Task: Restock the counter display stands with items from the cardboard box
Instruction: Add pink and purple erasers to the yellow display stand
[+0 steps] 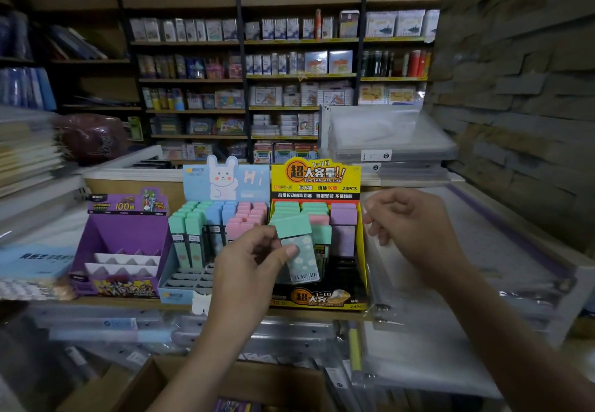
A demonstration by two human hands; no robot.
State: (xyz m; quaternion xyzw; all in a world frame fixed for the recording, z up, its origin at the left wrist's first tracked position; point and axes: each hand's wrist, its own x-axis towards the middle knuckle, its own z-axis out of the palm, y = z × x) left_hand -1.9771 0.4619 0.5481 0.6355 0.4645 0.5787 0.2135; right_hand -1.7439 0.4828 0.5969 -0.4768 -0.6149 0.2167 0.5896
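Head cam: 3 stands in a row, free slots up front in each: purple card display stand [125,234] L, blue bunny-topped display stand [225,180] mid, yellow display stand [317,176] R. L hand [251,260] pinches 1 mint-green capped plastic case [297,244], tilted, before the yellow one's front rows. R hand [409,221] hovers near, loosely curled, empty; brown cardboard box [154,376] at bottom edge.

Glossy printed card stands [317,176], smooth pastel plastic cases [297,244], matt cardboard box [180,376]

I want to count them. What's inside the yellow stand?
In the back rows of the yellow stand are pastel cases: green, pink and purple. The left hand holds a green case in front, hiding what is behind it.
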